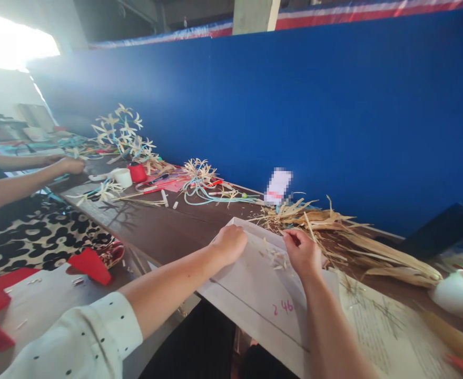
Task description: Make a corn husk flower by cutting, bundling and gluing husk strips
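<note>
A shallow white cardboard box (263, 300) lies in front of me, with pink handwritten figures on its near part. My left hand (230, 244) is closed over its far left corner, fingers curled out of sight behind the wrist. Small pale husk pieces (277, 258) lie scattered inside the box. Just right of them, my right hand (303, 252) hovers above the box with thumb and fingers pinched together; whatever is between them is too small to make out. Dried corn husks (334, 223) are heaped behind and to the right of that hand.
Husk flowers (199, 171) on pale blue stems, a white cup (122, 178) and a red container (137, 172) stand leftward. Printed paper (389, 326) and a white pot (458, 292) are at right. A blue partition (334, 105) runs behind. Another person's hand (73, 166) works at left.
</note>
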A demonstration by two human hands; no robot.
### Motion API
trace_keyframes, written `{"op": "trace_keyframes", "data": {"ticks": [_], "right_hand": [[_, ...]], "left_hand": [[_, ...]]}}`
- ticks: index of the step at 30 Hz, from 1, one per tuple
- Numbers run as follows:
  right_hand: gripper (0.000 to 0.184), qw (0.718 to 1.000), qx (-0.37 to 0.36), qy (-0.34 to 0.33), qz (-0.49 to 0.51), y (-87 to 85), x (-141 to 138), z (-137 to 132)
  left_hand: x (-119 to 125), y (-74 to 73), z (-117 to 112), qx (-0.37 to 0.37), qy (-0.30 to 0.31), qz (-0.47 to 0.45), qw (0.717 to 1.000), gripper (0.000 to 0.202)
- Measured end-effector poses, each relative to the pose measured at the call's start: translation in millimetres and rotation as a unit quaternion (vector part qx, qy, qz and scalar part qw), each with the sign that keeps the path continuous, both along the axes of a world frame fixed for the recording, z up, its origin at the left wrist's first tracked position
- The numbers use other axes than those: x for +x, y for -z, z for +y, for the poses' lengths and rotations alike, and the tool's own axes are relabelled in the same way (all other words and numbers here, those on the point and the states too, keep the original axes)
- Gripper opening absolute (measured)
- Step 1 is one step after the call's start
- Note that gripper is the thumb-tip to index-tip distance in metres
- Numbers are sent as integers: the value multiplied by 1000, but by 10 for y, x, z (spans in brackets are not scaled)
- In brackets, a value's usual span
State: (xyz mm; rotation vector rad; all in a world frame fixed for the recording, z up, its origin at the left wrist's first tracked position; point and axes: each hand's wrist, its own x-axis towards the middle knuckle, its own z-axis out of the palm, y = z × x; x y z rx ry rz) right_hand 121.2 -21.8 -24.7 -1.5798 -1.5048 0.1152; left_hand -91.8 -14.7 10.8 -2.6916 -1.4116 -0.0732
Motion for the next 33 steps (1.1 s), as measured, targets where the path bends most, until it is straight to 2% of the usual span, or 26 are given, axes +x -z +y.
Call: {"op": "trace_keyframes", "data": {"ticks": [8, 12, 15, 18, 20, 22, 23, 26, 27, 28, 30, 33], "right_hand": [[25, 1000, -2, -15, 2, -48, -27, -29], [25, 1000, -4, -12, 3, -52, -30, -31], [26, 1000, -12, -3, -4, -45, -25, -27], [25, 1000, -26, 0, -5, -33, -9, -20], [25, 999, -35, 7, -6, -25, 5, -14], [26, 999, -40, 16, -10, -20, 18, -11], [26, 999, -40, 19, -13, -20, 24, -12], [27, 999, -37, 22, -15, -23, 35, -22], [27, 999, -36, 24, -15, -24, 37, -27], [27, 999, -40, 27, -16, -24, 38, -32], [26, 998, -49, 36, -15, -19, 42, -37], [27, 999, -37, 25, -9, -5, 55, -26]], "left_hand": [[65, 48, -53, 34, 40, 44, 998, 18], [45, 82, -34, 45, 43, 32, 998, 20], [-24, 91, -11, 36, 1, -34, 999, 20], [-59, 99, 26, 1, -63, -180, 982, 15], [-4, 115, 70, -36, -110, -302, 946, 14], [139, 129, 135, -97, -145, -423, 889, 16], [239, 130, 173, -136, -156, -480, 853, 17], [587, 81, 283, -249, -149, -633, 718, 15], [693, 50, 312, -275, -135, -665, 681, 13], [781, 18, 337, -292, -125, -684, 657, 12], [896, -21, 377, -303, -100, -697, 642, 8], [935, 40, 425, -274, -56, -697, 660, 8]]}}
